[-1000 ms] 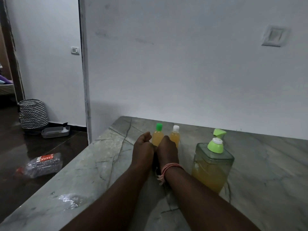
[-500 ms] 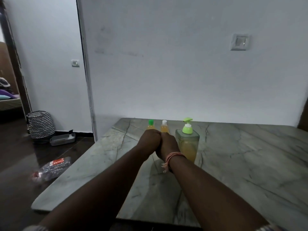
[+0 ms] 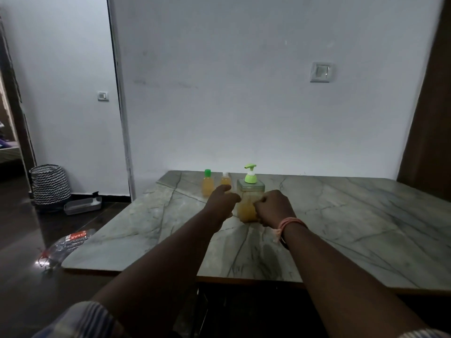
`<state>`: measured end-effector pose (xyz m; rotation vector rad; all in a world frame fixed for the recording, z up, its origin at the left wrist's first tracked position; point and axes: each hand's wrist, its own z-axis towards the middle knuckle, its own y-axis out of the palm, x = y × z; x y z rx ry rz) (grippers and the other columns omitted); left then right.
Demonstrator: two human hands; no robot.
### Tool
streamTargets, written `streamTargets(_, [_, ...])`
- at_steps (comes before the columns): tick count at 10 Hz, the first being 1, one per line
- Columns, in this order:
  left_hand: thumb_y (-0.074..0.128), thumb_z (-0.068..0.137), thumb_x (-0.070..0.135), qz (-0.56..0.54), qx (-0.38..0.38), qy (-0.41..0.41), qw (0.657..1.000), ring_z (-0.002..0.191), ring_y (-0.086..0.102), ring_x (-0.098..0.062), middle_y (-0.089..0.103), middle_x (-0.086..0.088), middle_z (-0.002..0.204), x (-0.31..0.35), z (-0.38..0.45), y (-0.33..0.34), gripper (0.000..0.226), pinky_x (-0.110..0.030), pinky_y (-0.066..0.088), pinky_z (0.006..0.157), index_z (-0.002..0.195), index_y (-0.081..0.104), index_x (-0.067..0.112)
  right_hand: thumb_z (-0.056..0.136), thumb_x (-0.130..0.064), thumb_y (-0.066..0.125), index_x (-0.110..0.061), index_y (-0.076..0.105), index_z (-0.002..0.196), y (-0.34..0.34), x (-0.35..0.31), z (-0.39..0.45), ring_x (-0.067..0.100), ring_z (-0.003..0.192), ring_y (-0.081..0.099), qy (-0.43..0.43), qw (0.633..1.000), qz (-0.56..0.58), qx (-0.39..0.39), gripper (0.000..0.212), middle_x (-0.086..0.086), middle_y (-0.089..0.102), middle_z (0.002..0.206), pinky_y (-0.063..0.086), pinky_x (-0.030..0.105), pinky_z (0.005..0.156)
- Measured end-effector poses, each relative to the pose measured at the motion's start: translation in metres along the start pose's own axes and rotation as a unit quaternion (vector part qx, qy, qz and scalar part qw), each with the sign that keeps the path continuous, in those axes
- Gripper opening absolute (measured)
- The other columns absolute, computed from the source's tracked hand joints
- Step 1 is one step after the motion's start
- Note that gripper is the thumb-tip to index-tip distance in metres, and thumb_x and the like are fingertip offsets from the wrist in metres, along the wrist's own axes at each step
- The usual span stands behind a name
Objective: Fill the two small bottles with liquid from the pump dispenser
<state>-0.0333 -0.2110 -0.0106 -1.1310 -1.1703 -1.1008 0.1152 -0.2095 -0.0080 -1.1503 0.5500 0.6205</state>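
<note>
Left hand: left hand [image 3: 223, 201] raised over the table [image 3: 341, 215], loosely curled, holding nothing; it hangs just in front of the white-cap bottle [image 3: 225, 182] and hides its lower part
Right hand: right hand [image 3: 274, 206] clenched into a loose fist just right of the dispenser [image 3: 249, 201]; whether a knuckle touches its wall cannot be told; nothing in its grasp
Task things: green-cap bottle [image 3: 207, 184], white-cap bottle and dispenser stand upright in a row near the far edge, close to the wall [image 3: 244, 93]; both bottles show amber liquid and wear their caps, so filling looks done
Risk, bottles: they are narrow and stand close together; a careless sweep of the left hand would likely knock one into the other
Risk, dispenser: a bump on the raised pump head [image 3: 250, 167] could spit liquid onto the table; the broad base makes tipping unlikely
Risk, floor: a crushed plastic bottle [image 3: 70, 242] lies near the table corner, a likely slip hazard
Count: small bottles two; dispensers one; hands two; wall switches two visible; basket [image 3: 50, 182] one; tray [image 3: 83, 205] on floor one
</note>
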Motion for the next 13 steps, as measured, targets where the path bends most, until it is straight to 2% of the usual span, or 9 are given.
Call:
streamTargets(2, [0.076, 0.091, 0.021, -0.027, -0.038, 0.038, 0.998, 0.135, 0.047, -0.03, 0.034, -0.014, 0.161, -0.014, 0.018, 0.022, 0.085, -0.038, 0.047, 0.099, 0.158, 0.024, 0.02, 0.096, -0.046, 0.045, -0.014, 0.061, 0.104, 0.008, 0.015, 0.02, 0.024, 0.09, 0.058, 0.071, 0.986, 0.135, 0.062, 0.037, 0.009, 0.066, 0.107, 0.041, 0.029, 0.074])
streamTargets(3, [0.074, 0.092, 0.022, -0.026, -0.038, 0.063, 0.997, 0.124, 0.055, -0.02, 0.049, -0.012, 0.151, -0.018, 0.04, 0.03, 0.057, -0.039, 0.052, 0.097, 0.142, 0.047, 0.025, 0.1, -0.051, 0.035, -0.017, 0.055, 0.125, 0.029, 0.012, 0.04, 0.026, 0.11, 0.056, 0.074, 0.969, 0.235, 0.022, 0.047, 0.008, 0.06, 0.124, 0.042, 0.035, 0.09])
streamTargets(4, [0.072, 0.092, 0.02, -0.006, -0.039, 0.06, 0.997, 0.131, 0.054, -0.029, 0.055, -0.013, 0.145, -0.02, 0.069, 0.035, 0.062, -0.052, 0.047, 0.107, 0.148, 0.045, 0.015, 0.101, -0.051, 0.028, -0.017, 0.058, 0.116, 0.048, 0.012, 0.066, 0.023, 0.101, 0.057, 0.07, 0.955, 0.286, 0.028, 0.047, 0.008, 0.062, 0.116, 0.043, 0.036, 0.088])
streamTargets(6, [0.068, 0.091, 0.01, 0.002, -0.05, 0.106, 0.993, 0.102, 0.072, -0.013, 0.077, 0.001, 0.107, -0.008, 0.146, 0.045, 0.026, -0.036, 0.058, 0.091, 0.113, 0.068, 0.024, 0.1, -0.048, 0.029, -0.016, 0.063, 0.103, 0.069, 0.02, 0.144, 0.022, 0.095, 0.06, 0.074, 0.943, 0.311, 0.089, 0.047, 0.005, 0.065, 0.103, 0.044, 0.033, 0.082])
streamTargets(8, [0.055, 0.093, -0.007, 0.019, -0.073, 0.11, 0.991, 0.098, 0.074, -0.021, 0.078, -0.008, 0.1, 0.002, 0.215, 0.058, 0.032, -0.033, 0.061, 0.084, 0.111, 0.072, 0.013, 0.1, -0.041, 0.033, -0.02, 0.063, 0.1, 0.087, 0.032, 0.217, 0.017, 0.089, 0.059, 0.068, 0.954, 0.269, 0.116, 0.037, -0.006, 0.063, 0.09, 0.041, 0.031, 0.076])
streamTargets(10, [0.054, 0.095, -0.005, 0.052, -0.086, 0.036, 0.994, 0.1, 0.068, -0.041, 0.069, -0.03, 0.104, 0.012, 0.24, 0.064, 0.021, -0.054, 0.056, 0.09, 0.115, 0.063, -0.006, 0.104, -0.03, 0.036, -0.018, 0.059, 0.101, 0.099, 0.037, 0.234, 0.005, 0.075, 0.048, 0.059, 0.966, 0.209, 0.139, 0.026, -0.016, 0.052, 0.079, 0.031, 0.024, 0.063])
streamTargets(11, [0.063, 0.093, 0.004, 0.053, -0.088, -0.064, 0.993, 0.119, 0.061, -0.04, 0.061, -0.026, 0.13, 0.029, 0.238, 0.064, 0.05, -0.055, 0.052, 0.098, 0.14, 0.045, -0.002, 0.103, -0.028, 0.035, -0.017, 0.06, 0.099, 0.088, 0.03, 0.236, 0.023, 0.086, 0.059, 0.105, 0.962, 0.229, 0.102, 0.028, -0.005, 0.059, 0.086, 0.036, 0.028, 0.068])
streamTargets(12, [0.057, 0.094, 0.007, 0.106, -0.096, -0.131, 0.981, 0.138, 0.044, -0.038, 0.03, -0.025, 0.16, 0.052, 0.243, 0.06, 0.087, -0.046, 0.043, 0.111, 0.161, 0.002, 0.009, 0.102, -0.032, 0.029, -0.012, 0.06, 0.12, 0.07, 0.013, 0.236, 0.03, 0.111, 0.057, 0.142, 0.966, 0.198, 0.086, 0.041, 0.009, 0.064, 0.114, 0.039, 0.025, 0.083])
streamTargets(13, [0.051, 0.095, -0.001, 0.191, -0.08, -0.114, 0.972, 0.151, 0.022, -0.037, 0.009, -0.021, 0.168, 0.093, 0.246, 0.05, 0.086, -0.038, 0.029, 0.117, 0.161, -0.003, 0.009, 0.104, -0.027, 0.029, -0.01, 0.06, 0.12, 0.046, -0.01, 0.246, 0.029, 0.11, 0.058, 0.15, 0.967, 0.179, 0.101, 0.039, 0.012, 0.065, 0.117, 0.035, 0.024, 0.08])
